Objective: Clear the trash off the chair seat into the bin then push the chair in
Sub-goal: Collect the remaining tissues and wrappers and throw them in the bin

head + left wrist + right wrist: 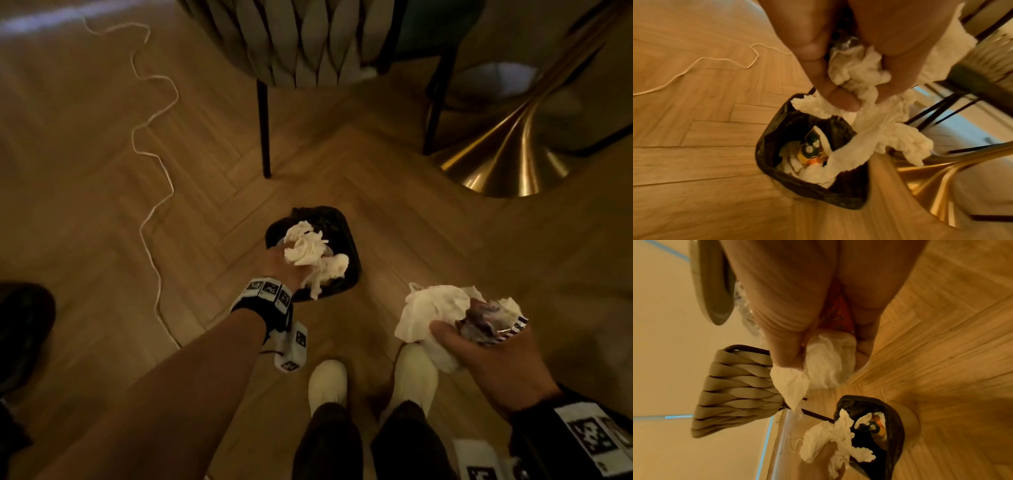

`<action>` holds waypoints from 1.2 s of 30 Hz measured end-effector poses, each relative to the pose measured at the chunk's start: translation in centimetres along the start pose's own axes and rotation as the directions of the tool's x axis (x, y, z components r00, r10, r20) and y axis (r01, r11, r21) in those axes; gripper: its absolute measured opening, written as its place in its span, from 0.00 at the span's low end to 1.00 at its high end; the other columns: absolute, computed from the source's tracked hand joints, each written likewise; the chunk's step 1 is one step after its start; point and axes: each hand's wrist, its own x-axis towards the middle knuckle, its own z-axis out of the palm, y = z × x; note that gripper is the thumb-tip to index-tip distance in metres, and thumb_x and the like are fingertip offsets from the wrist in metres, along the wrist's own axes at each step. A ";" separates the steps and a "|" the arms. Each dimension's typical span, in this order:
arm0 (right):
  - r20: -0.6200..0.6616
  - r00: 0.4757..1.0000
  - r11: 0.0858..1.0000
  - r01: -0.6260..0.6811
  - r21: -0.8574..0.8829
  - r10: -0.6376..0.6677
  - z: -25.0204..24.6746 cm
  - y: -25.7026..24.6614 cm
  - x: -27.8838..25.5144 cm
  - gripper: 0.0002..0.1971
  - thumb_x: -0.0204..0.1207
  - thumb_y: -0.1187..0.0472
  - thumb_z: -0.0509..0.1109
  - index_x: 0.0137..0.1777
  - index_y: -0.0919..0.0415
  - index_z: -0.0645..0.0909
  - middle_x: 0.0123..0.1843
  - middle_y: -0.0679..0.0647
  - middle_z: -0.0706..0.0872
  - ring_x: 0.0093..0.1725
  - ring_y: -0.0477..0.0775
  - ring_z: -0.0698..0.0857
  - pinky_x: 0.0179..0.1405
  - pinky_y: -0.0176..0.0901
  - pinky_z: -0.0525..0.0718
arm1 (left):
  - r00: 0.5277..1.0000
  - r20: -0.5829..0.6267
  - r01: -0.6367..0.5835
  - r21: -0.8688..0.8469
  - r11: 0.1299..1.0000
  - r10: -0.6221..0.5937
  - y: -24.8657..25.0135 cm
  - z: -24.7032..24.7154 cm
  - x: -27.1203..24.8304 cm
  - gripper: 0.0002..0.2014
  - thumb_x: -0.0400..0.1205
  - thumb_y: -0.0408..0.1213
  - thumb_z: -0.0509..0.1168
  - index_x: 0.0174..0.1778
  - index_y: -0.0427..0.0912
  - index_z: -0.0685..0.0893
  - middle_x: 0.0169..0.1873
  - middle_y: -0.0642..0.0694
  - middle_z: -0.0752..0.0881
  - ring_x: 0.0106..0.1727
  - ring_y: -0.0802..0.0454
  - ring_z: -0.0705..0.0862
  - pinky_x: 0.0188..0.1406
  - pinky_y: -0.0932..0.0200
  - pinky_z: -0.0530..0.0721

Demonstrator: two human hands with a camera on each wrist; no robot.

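My left hand [286, 265] [838, 78] grips a wad of crumpled white tissue [310, 255] [863, 104] right over the small black-lined bin [346, 222] [777, 142] on the floor. The bin holds more tissue and a colourful wrapper [809, 151]. My right hand [486, 356] [818, 337] holds a white paper napkin [431, 315] [826, 366] and a dark crinkled wrapper [486, 322], to the right of the bin and nearer to me. The grey woven chair [301, 44] [735, 391] stands beyond the bin.
A brass table base [507, 161] flares out on the floor at the right of the chair. A white cord [154, 164] snakes across the wooden floor at the left. My two feet in pale shoes [327, 382] stand just behind the bin.
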 end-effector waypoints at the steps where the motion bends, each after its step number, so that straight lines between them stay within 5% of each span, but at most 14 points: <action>1: 0.007 1.000 1.000 -0.007 -0.016 0.007 0.2 1.2 0.9 0.12 0.66 0.68 0.79 0.49 0.56 0.88 0.45 0.46 0.93 0.47 0.39 0.89 0.45 0.25 0.84 | 0.999 -0.039 0.017 0.061 0.998 -0.015 -0.8 1.0 1.9 0.29 0.73 0.37 0.74 0.69 0.41 0.73 0.58 0.42 0.81 0.61 0.44 0.80 0.63 0.45 0.80; 4: 0.055 0.998 0.996 -0.011 -0.085 0.016 0.6 3.9 2.9 0.12 0.68 0.66 0.78 0.47 0.48 0.87 0.49 0.35 0.90 0.48 0.36 0.87 0.45 0.23 0.82 | 1.000 0.001 0.026 0.261 0.965 -0.027 -2.8 3.5 6.3 0.32 0.74 0.45 0.71 0.74 0.45 0.70 0.70 0.42 0.77 0.69 0.38 0.76 0.70 0.45 0.75; 6: 0.079 0.996 0.987 -0.040 -0.155 0.052 0.9 4.9 3.8 0.10 0.69 0.62 0.78 0.46 0.46 0.86 0.49 0.39 0.90 0.49 0.39 0.87 0.49 0.32 0.83 | 0.997 0.062 0.018 0.344 0.939 -0.042 -3.3 4.4 7.7 0.36 0.75 0.48 0.70 0.77 0.49 0.64 0.77 0.43 0.69 0.76 0.40 0.68 0.75 0.47 0.70; 10: 0.118 0.990 0.969 -0.053 -0.243 0.084 1.3 3.9 4.8 0.07 0.69 0.57 0.77 0.47 0.49 0.86 0.48 0.46 0.90 0.51 0.46 0.87 0.54 0.46 0.82 | 0.993 0.101 0.037 0.177 0.983 -0.056 -4.2 4.1 8.0 0.38 0.66 0.44 0.78 0.71 0.58 0.69 0.69 0.44 0.77 0.66 0.40 0.79 0.65 0.45 0.80; 13: 0.191 0.981 0.968 0.010 -0.252 0.039 2.8 0.7 6.2 0.06 0.71 0.59 0.76 0.47 0.49 0.85 0.47 0.44 0.89 0.47 0.36 0.85 0.53 0.31 0.79 | 0.994 0.103 0.026 0.169 0.985 -0.044 -4.2 2.7 5.9 0.31 0.67 0.44 0.78 0.66 0.55 0.77 0.61 0.51 0.80 0.60 0.46 0.81 0.61 0.50 0.82; 15: 0.163 0.987 0.956 0.037 -0.290 0.011 4.8 -1.6 7.9 0.08 0.72 0.57 0.74 0.49 0.58 0.86 0.46 0.50 0.88 0.46 0.38 0.82 0.48 0.23 0.73 | 0.997 0.072 0.026 0.184 0.983 -0.040 -4.8 2.1 4.2 0.19 0.71 0.43 0.75 0.58 0.54 0.83 0.56 0.53 0.84 0.56 0.49 0.82 0.54 0.59 0.80; 18: 0.184 0.982 0.930 0.108 -0.350 -0.045 9.4 -2.6 11.8 0.14 0.68 0.52 0.68 0.44 0.61 0.87 0.44 0.48 0.88 0.46 0.31 0.78 0.46 0.11 0.64 | 0.996 0.038 0.080 0.096 0.992 -0.084 -6.5 1.5 2.1 0.10 0.74 0.38 0.71 0.50 0.52 0.87 0.51 0.47 0.87 0.52 0.49 0.84 0.47 0.63 0.78; 19: 0.178 0.984 0.950 0.078 -0.303 -0.024 11.2 -1.9 13.3 0.16 0.64 0.50 0.69 0.46 0.60 0.88 0.45 0.46 0.89 0.45 0.29 0.80 0.47 0.12 0.69 | 0.994 0.040 0.099 0.064 0.993 -0.102 -7.2 1.3 1.5 0.08 0.74 0.37 0.71 0.48 0.51 0.87 0.49 0.46 0.88 0.51 0.49 0.85 0.43 0.65 0.78; 22: 0.136 0.989 0.965 -0.025 -0.263 0.063 16.5 0.0 16.9 0.22 0.59 0.48 0.76 0.50 0.60 0.86 0.47 0.53 0.91 0.49 0.49 0.89 0.50 0.39 0.85 | 0.995 0.027 0.093 0.001 0.996 -0.093 -9.2 0.7 0.1 0.06 0.76 0.35 0.69 0.45 0.48 0.88 0.45 0.44 0.89 0.46 0.49 0.86 0.35 0.67 0.77; 24: 0.202 0.965 0.939 -0.093 -0.331 0.167 19.3 0.9 18.4 0.25 0.57 0.51 0.81 0.51 0.64 0.84 0.49 0.55 0.89 0.49 0.54 0.88 0.50 0.43 0.84 | 0.998 0.009 0.064 -0.010 0.998 -0.064 -10.6 0.5 -0.5 0.06 0.76 0.32 0.68 0.46 0.44 0.88 0.46 0.43 0.89 0.47 0.48 0.86 0.41 0.64 0.78; 28: 0.294 0.913 0.877 -0.121 -0.465 0.282 22.2 3.2 19.9 0.55 0.31 0.30 0.79 0.62 0.58 0.81 0.63 0.58 0.85 0.58 0.59 0.86 0.59 0.52 0.86 | 0.995 -0.016 0.102 -0.035 0.994 -0.103 -13.4 -0.2 -1.0 0.07 0.77 0.32 0.67 0.47 0.44 0.88 0.46 0.47 0.89 0.50 0.51 0.86 0.54 0.59 0.82; 30: 0.286 0.913 0.871 -0.127 -0.475 0.289 22.0 3.1 19.5 0.46 0.39 0.36 0.85 0.60 0.59 0.82 0.59 0.56 0.87 0.57 0.59 0.86 0.57 0.49 0.85 | 0.994 -0.003 0.107 -0.066 0.992 -0.107 -13.8 -0.6 -1.6 0.07 0.76 0.32 0.67 0.46 0.45 0.88 0.45 0.48 0.89 0.49 0.51 0.86 0.51 0.62 0.84; 32: 0.274 0.924 0.880 -0.120 -0.459 0.268 21.3 2.5 19.0 0.40 0.47 0.43 0.87 0.60 0.58 0.82 0.58 0.54 0.87 0.57 0.57 0.86 0.57 0.46 0.83 | 0.996 0.004 0.086 -0.079 0.993 -0.086 -13.2 -1.0 -2.5 0.08 0.77 0.29 0.66 0.46 0.44 0.87 0.39 0.51 0.87 0.43 0.55 0.84 0.38 0.78 0.80; 36: 0.296 0.913 0.847 -0.090 -0.523 0.279 20.6 1.5 18.8 0.58 0.45 0.39 0.86 0.76 0.56 0.66 0.74 0.57 0.78 0.70 0.59 0.79 0.69 0.51 0.79 | 0.999 -0.001 0.047 -0.077 0.996 -0.047 -11.5 -1.0 -3.3 0.08 0.77 0.30 0.65 0.48 0.45 0.86 0.40 0.51 0.86 0.43 0.56 0.83 0.31 0.81 0.77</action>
